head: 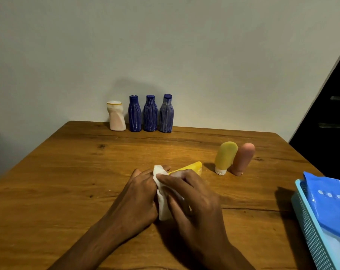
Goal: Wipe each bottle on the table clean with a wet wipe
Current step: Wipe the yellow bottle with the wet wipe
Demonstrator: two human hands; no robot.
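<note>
Both hands meet over the middle of the wooden table (68, 172). My left hand (138, 193) and my right hand (192, 197) hold a white wet wipe (162, 203) wrapped over a yellow bottle (192, 167). The bottle lies tilted, and only its far end shows beyond my fingers. By the wall stand a white bottle (116, 116) and three blue bottles (134, 114), (150, 114), (166, 114) streaked with white. To the right a yellow-green tube (224, 157) and a pink tube (243, 158) stand on their caps, touching each other.
At the right edge a light blue perforated basket (309, 227) holds a blue wipes pack (328, 199). A dark doorway or furniture (328, 117) is beyond the table's right corner. A pale wall runs behind the bottles.
</note>
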